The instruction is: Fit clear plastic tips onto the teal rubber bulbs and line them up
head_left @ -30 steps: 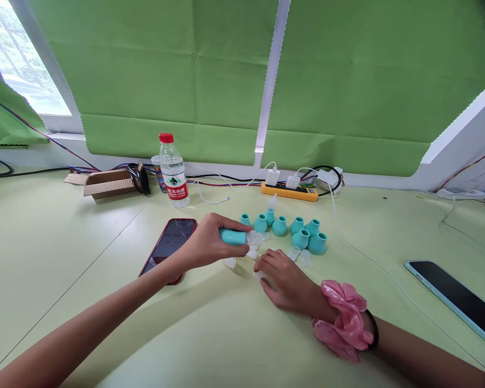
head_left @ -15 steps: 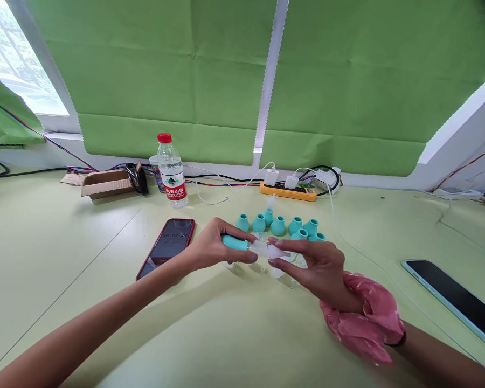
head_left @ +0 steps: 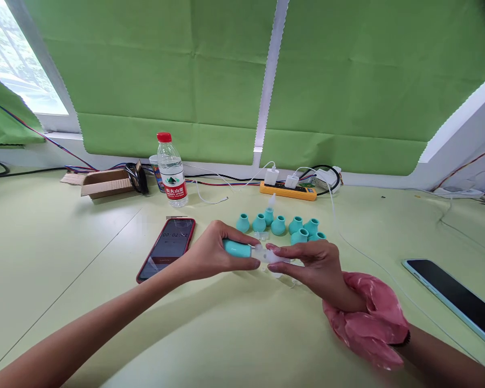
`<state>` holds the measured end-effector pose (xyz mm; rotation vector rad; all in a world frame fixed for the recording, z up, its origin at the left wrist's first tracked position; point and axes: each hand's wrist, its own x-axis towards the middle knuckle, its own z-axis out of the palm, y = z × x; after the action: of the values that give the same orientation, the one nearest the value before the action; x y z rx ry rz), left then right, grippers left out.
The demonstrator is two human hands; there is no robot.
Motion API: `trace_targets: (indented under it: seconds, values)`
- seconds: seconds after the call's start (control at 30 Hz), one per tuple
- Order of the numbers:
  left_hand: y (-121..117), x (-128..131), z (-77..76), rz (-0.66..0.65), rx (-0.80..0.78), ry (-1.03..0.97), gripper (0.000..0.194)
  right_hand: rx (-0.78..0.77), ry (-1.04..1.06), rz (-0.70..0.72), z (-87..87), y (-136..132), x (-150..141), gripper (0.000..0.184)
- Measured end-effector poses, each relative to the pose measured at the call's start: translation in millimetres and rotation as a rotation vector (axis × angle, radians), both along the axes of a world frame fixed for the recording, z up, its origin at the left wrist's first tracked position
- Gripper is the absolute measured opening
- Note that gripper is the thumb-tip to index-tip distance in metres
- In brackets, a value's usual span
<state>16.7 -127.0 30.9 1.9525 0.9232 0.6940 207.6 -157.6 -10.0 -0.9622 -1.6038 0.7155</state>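
Observation:
My left hand (head_left: 220, 250) is closed around a teal squeeze bulb (head_left: 236, 248), thumb above and fingers below. A clear plastic connector (head_left: 258, 254) extends from the bulb's right end. Between thumb and fingertips, my right hand (head_left: 315, 264) pinches a translucent white nozzle (head_left: 275, 256), which meets the connector; how deeply they fit together I cannot tell. Beyond my hands stand several teal bulbs (head_left: 278, 226) with open necks, one carrying a clear nozzle (head_left: 271, 201). Small clear plastic parts (head_left: 261, 235) lie on the table, partly hidden by my hands.
A phone (head_left: 166, 250) showing a timer lies left of my hands, another phone (head_left: 456, 302) at the right. Farther back are a water bottle (head_left: 173, 180), a cardboard box (head_left: 107, 184) and an orange power strip (head_left: 288, 191). A white cable (head_left: 367, 253) crosses the table.
My right hand's fingertips have come closer to the left hand, and the nozzle now sits nearer the connector. The left hand with the bulb has shifted slightly right.

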Motion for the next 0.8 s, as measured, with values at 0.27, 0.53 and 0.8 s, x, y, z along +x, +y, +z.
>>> trace_targets:
  seconds: [0.27, 0.53, 0.8]
  values:
    - [-5.0, 1.6, -4.5, 0.001, 0.242, 0.002, 0.029, -0.274, 0.151, -0.010, 3.8, 1.2, -4.6, 0.020]
    - [2.7, 3.1, -10.8, -0.002, 0.166, 0.033, 0.032, -0.322, 0.150, 0.006, 2.3, 3.9, -3.8, 0.022]
    - [22.9, -5.8, -11.9, 0.062, 0.521, 0.184, 0.023, -0.211, 0.201, 0.001, -3.0, -0.2, -9.4, 0.026]
